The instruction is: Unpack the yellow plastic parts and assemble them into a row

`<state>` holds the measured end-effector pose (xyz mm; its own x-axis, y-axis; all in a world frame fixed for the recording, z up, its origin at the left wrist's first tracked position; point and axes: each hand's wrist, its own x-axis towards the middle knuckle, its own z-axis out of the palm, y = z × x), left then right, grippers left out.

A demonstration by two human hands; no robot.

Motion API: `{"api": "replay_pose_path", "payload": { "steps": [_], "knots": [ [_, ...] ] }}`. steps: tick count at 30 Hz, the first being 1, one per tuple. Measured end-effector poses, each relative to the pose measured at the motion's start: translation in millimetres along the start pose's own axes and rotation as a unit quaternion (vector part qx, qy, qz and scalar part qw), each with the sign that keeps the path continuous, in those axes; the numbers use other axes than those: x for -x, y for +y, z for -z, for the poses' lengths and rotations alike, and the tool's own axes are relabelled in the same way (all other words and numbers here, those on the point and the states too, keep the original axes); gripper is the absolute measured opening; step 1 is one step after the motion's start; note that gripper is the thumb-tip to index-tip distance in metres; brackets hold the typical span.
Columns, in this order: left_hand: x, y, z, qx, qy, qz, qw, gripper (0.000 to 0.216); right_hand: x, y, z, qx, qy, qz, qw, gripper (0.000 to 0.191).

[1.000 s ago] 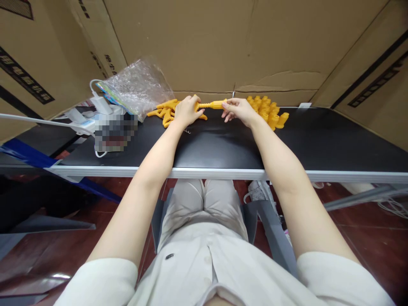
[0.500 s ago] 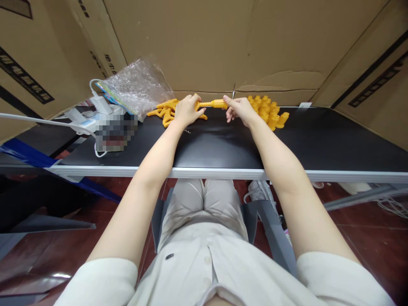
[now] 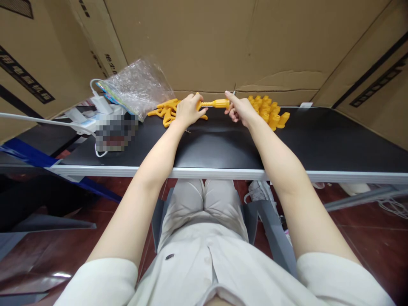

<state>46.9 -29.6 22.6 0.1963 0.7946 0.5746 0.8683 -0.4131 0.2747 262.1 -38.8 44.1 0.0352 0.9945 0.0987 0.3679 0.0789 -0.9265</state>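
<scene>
Over the far part of the black tabletop, my left hand (image 3: 188, 109) is closed on a yellow plastic piece whose thin threaded rod (image 3: 208, 104) sticks out to the right. A yellow ribbed sleeve (image 3: 220, 103) sits on the rod's right end. My right hand (image 3: 240, 109) is at the sleeve's outer end, fingers curled against it and thumb raised just above. The exact contact there is hard to make out. Under and left of my left hand lie several yellow branching plastic pieces (image 3: 167, 112). Beyond my right hand stand several short yellow tube-like pieces (image 3: 269, 111).
A clear plastic bag (image 3: 140, 85) leans at the back left, by a white power strip (image 3: 92, 121) with a charger and cable. A blurred-out dark object (image 3: 116, 134) lies in front. Cardboard (image 3: 204, 46) walls the back of the black table (image 3: 219, 148).
My right thumb has lifted off the ribbed sleeve, and that hand's fingers have curled in more. More of the sleeve's right end shows. My left hand has hardly moved.
</scene>
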Motion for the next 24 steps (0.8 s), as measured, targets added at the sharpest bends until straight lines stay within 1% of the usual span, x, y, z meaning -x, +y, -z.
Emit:
{"api": "replay_pose_path", "payload": {
  "steps": [4,9,14,17,20,24],
  "knots": [
    [1,2,0,-0.006,0.007,-0.002,1.000,0.035,2,-2,0,-0.020,-0.013,-0.004,1.000,0.078],
    [3,7,4,-0.015,0.010,-0.008,1.000,0.035,2,-6,0,-0.046,-0.027,-0.040,0.998,0.072],
    [4,12,10,-0.030,-0.001,-0.003,1.000,0.035,1,-8,2,-0.043,-0.042,-0.084,0.995,0.075],
    [4,11,10,-0.022,0.003,-0.008,1.000,0.038,3,-10,3,-0.033,-0.054,-0.096,0.993,0.076],
    [4,10,9,-0.017,0.005,-0.012,1.000,0.040,4,-11,4,-0.032,-0.063,-0.107,0.992,0.073],
    [4,11,8,-0.021,0.007,-0.005,1.000,0.037,2,-10,5,-0.041,-0.067,-0.116,0.990,0.074]
  ]
}}
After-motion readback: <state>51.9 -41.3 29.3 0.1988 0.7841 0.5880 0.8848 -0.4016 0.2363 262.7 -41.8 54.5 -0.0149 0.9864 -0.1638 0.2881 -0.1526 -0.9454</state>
